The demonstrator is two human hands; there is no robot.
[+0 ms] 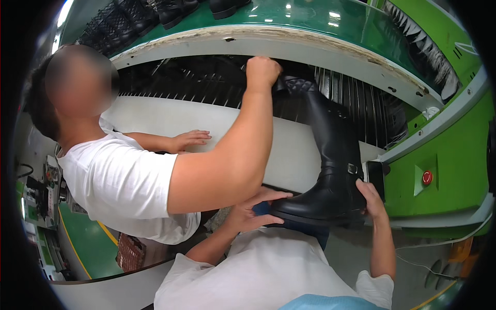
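A tall black leather boot (pixel 330 160) with a small metal buckle at the ankle lies in front of me, its toe to the left and its shaft running away toward the far side. My left hand (pixel 250 211) has the toe between thumb and fingers. At the heel, my right hand (pixel 371 199) wraps round the back of the boot; some of its fingers are hidden behind it. Beside the far end of the shaft, a co-worker's closed hand (pixel 263 72) is at something dark I cannot make out.
A co-worker in a white shirt (pixel 124 181) stands close on my left, one arm reaching across. Several black boots (pixel 121 23) stand on the green bench top (pixel 289 15). Dark metal rollers (pixel 369 111) run beneath it. On the right, a green machine panel (pixel 449 160) carries a red button (pixel 427 177).
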